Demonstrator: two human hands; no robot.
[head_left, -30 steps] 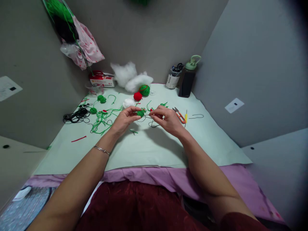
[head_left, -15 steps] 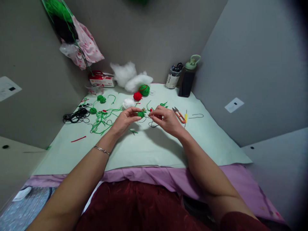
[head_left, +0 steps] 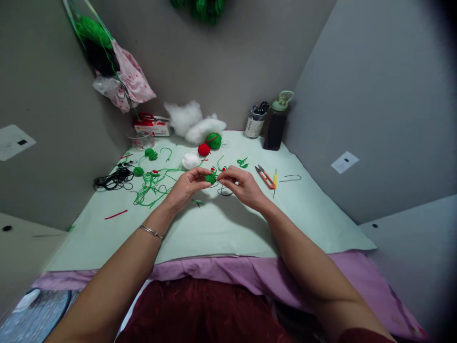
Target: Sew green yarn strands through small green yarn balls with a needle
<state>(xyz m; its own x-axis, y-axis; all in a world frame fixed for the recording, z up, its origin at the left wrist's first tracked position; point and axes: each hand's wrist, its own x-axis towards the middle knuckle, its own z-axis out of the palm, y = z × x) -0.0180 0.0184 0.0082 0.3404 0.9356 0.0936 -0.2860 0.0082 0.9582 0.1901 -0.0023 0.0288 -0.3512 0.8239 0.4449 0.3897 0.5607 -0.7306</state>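
Observation:
Between the thumb and fingers of my left hand (head_left: 187, 188) is a small green crocheted piece (head_left: 211, 178). The fingertips of my right hand (head_left: 240, 183) are pinched at its right side. They hold a thin, silvery needle, now almost hidden; it showed better half a second ago. A dark thread (head_left: 224, 192) loops on the table under the hands. Small red-and-white bits (head_left: 213, 169) appear just above the green piece, and I cannot tell whether they are attached to it. Farther back lies a white yarn ball (head_left: 190, 161).
Orange-handled thread snips (head_left: 266, 178), a yellow-handled hook (head_left: 274, 181) and a bent wire (head_left: 291, 178) lie right. Tangled green yarn (head_left: 152, 190) and black cord (head_left: 116, 177) spread left. Behind are red (head_left: 203, 150) and green yarn balls (head_left: 213, 140), white stuffing (head_left: 193, 121) and a bottle (head_left: 275, 126).
The right fingertips have come closer to the green piece, covering most of the needle between them. The whole view has tilted slightly upward, so things sit lower in the picture.

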